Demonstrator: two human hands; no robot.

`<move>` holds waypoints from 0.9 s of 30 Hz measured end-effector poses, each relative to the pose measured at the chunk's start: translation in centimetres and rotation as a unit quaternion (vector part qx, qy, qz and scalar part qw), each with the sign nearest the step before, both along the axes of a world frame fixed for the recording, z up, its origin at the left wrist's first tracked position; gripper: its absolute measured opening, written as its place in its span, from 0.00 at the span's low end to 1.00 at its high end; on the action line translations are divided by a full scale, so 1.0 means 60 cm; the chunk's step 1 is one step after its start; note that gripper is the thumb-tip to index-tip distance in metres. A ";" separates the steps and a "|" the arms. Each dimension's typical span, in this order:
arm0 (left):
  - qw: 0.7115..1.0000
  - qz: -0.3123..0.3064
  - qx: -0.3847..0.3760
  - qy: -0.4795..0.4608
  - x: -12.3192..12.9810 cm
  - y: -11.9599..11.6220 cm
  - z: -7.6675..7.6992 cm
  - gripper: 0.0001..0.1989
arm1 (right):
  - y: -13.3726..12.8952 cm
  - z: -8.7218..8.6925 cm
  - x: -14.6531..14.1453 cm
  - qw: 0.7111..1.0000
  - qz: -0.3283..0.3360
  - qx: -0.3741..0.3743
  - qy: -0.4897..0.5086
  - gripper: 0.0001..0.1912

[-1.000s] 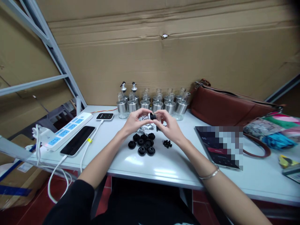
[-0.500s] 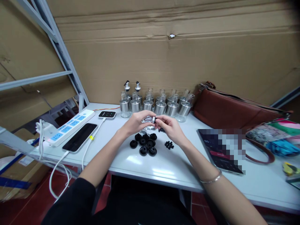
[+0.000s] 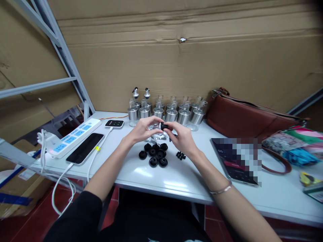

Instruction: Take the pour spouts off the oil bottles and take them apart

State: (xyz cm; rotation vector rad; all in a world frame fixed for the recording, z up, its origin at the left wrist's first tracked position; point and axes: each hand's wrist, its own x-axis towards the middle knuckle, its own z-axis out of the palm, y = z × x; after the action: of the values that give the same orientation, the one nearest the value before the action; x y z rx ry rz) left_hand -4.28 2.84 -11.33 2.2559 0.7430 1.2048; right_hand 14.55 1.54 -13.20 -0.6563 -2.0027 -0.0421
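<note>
My left hand (image 3: 142, 130) is closed around a silver pourer spout (image 3: 159, 126) above the table. The fingertips of my right hand (image 3: 183, 137) pinch a black ribbed stopper (image 3: 164, 126), which meets the end of the spout. Whether the two parts are fully joined I cannot tell. More silver spouts (image 3: 157, 137) lie under my hands, partly hidden by them. Several round black caps (image 3: 153, 152) are grouped nearer the front edge. Small black pieces (image 3: 180, 155) form a cluster below my right hand.
Glass bottles with steel sleeves (image 3: 171, 115) stand in rows at the back; two carry pourers (image 3: 147, 93). On the left are a power strip (image 3: 75, 137), a phone (image 3: 85, 148) and a small device (image 3: 114, 124). A brown bag (image 3: 247, 116) and a tablet (image 3: 227, 158) lie right.
My right fingers have shifted on the parts, and the black stopper now shows clearly at the spout's end. The view has moved slightly.
</note>
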 end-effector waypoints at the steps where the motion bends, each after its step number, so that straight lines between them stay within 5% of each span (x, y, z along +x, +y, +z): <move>1: 1.000 -0.003 -0.012 -0.003 -0.001 0.000 0.001 0.17 | 0.000 0.000 0.000 1.000 0.004 0.005 -0.001 0.06; 21: 0.992 -0.021 -0.119 -0.047 -0.011 -0.011 0.022 0.17 | -0.005 0.006 -0.002 0.997 0.030 0.069 -0.025 0.12; 27: 0.994 -0.015 -0.098 -0.043 -0.014 -0.013 0.026 0.17 | -0.006 0.009 -0.006 0.997 0.024 0.069 -0.020 0.12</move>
State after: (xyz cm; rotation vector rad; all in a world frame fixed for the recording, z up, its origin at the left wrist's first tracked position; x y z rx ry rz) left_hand -5.13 2.04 -9.76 2.0354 0.7567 1.1538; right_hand 14.17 1.17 -12.68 -0.5231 -2.0333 -0.1646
